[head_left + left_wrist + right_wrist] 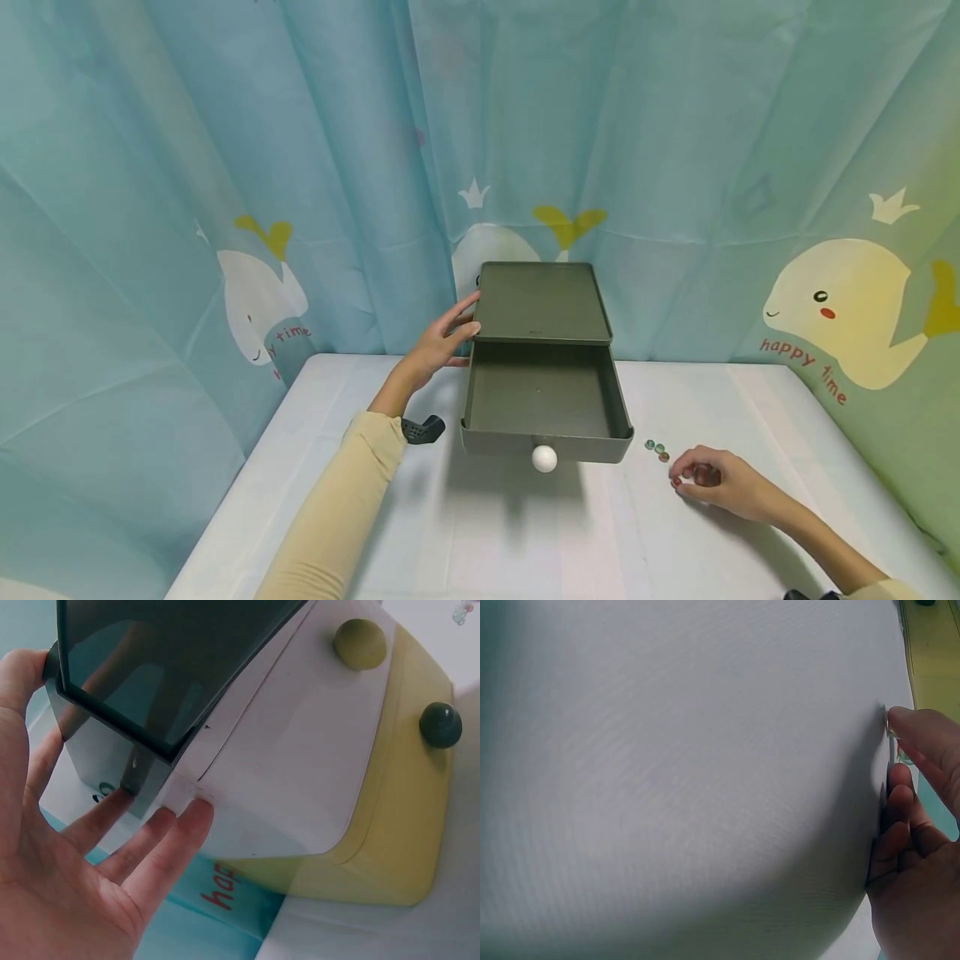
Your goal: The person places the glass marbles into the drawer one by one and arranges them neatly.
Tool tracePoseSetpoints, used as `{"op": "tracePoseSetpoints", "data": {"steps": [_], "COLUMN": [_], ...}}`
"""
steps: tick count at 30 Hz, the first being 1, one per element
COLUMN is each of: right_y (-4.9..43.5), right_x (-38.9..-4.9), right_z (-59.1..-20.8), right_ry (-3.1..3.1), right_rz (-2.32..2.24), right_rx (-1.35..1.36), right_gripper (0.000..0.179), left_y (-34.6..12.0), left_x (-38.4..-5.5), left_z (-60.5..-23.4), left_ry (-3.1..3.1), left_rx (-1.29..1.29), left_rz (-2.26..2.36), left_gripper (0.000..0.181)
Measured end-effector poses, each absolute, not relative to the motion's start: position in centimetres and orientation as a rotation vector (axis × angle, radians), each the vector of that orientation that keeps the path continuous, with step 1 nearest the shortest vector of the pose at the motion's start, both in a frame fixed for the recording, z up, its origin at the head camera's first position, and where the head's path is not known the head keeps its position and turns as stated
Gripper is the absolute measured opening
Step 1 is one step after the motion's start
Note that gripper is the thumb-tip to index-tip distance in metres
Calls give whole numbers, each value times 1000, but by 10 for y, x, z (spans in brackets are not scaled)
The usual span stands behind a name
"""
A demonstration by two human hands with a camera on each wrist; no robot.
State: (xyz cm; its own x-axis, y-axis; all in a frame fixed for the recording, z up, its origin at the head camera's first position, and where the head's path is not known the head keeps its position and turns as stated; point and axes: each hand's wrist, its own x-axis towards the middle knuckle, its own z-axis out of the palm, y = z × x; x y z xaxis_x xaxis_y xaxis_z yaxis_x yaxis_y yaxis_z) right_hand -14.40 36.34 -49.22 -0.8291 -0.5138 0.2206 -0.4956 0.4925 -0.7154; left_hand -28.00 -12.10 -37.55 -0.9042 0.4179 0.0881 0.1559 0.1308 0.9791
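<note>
A small drawer cabinet with a dark green top (pixel 542 300) stands at the back of the table, its top drawer (pixel 546 448) pulled out and bare inside, with a white knob (pixel 544 458). My left hand (pixel 435 350) rests against the cabinet's left side, thumb near the top edge and fingers spread along the wall. At the table's right, my right hand (pixel 723 483) pinches a small red glass bead (pixel 677 482) between thumb and fingertips, low at the white cloth. Just left of it lie a reddish bead (pixel 664 457) and two greenish beads (pixel 655 447).
In the left wrist view, a white drawer (pixel 300 735) with a yellow knob and a yellow drawer (pixel 397 817) with a dark green knob show below the top. A curtain (pixel 360 167) printed with whales hangs close behind the white-covered table (pixel 480 550).
</note>
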Motion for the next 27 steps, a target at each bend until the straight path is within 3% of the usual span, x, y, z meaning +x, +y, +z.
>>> {"op": "tracePoseSetpoints", "data": {"steps": [27], "right_y": [364], "right_x": [-143], "right_z": [-495], "right_ry": [2714], "right_rz": [-1270], "right_rx": [-921], "right_gripper": [22], "left_y": [-120], "left_x": [-278], "left_z": [-375], "left_ry": [2199], "left_rx": [586], "left_rz": [1854], "left_gripper": [61]}}
